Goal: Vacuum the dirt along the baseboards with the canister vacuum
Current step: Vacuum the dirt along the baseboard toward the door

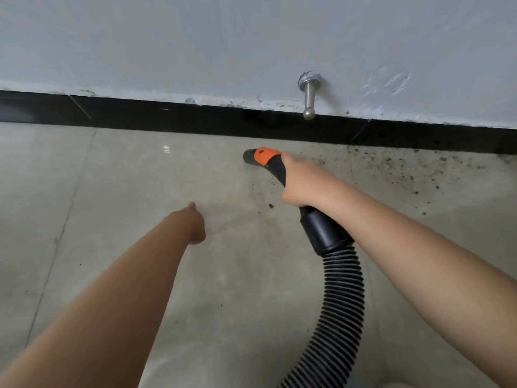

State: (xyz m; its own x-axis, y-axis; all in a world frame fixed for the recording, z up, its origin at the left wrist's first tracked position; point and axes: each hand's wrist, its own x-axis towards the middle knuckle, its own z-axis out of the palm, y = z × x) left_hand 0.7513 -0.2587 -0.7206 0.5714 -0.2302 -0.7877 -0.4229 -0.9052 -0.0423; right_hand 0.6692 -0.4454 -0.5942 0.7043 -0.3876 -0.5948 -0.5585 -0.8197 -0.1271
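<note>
My right hand (300, 183) grips the black curved handle of the vacuum hose, whose open nozzle (251, 156) with an orange collar points left just above the floor. The ribbed black hose (340, 309) trails down to the bottom edge. Dark dirt (405, 169) lies scattered on the floor to the right of the nozzle, along the black baseboard (195, 116). A few crumbs sit near my right hand. My left hand (193, 224) is stretched forward over the floor, left of the hose, holding nothing; its fingers are mostly hidden behind the wrist.
A metal door stopper (309, 93) juts from the pale wall just above the baseboard, behind the nozzle. The floor is glossy beige tile (112, 191) with grout lines. The canister itself is out of view.
</note>
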